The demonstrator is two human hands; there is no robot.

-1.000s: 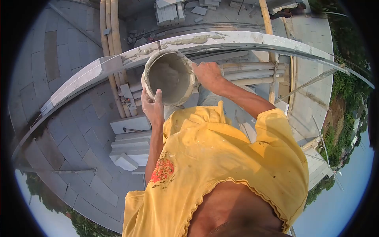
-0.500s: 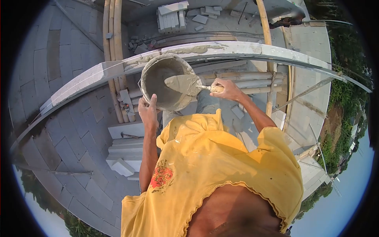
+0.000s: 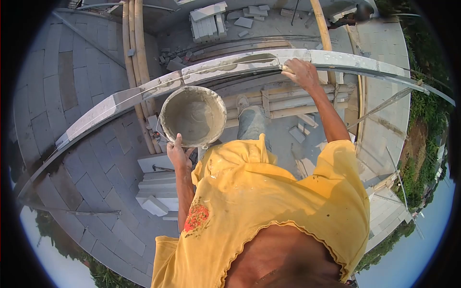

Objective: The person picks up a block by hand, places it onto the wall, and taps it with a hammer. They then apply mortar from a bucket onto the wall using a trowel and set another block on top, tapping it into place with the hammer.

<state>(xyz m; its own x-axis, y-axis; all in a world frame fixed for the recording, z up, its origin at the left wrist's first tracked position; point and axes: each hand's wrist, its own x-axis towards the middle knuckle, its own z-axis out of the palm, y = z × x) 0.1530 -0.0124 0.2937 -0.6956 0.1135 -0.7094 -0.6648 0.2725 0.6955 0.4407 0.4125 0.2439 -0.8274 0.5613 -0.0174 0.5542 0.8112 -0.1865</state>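
My left hand (image 3: 178,154) grips the near rim of a mortar-smeared bucket (image 3: 217,108), its thumb over the edge. The bucket tilts toward me and shows wet grey mortar (image 3: 194,120) inside. Farther out, my right hand (image 3: 303,76) is closed around the wooden handle of a trowel (image 3: 287,70) at the top of a white block wall (image 3: 345,61). Its blade is hard to tell from the grey mortar (image 3: 245,59) spread along the blocks. A thin string line runs along this wall.
Bamboo poles (image 3: 138,53) stand at the left, and another pole (image 3: 321,24) at the right. Stacked white blocks lie beyond the wall (image 3: 207,28) and at my lower left (image 3: 158,189). Bamboo rails (image 3: 288,104) cross below the wall. Another person (image 3: 353,18) is at the far right.
My right hand has swung the trowel out of the bucket, forward and right to the wall top. The bucket has shifted slightly toward me and left, still in my left hand.
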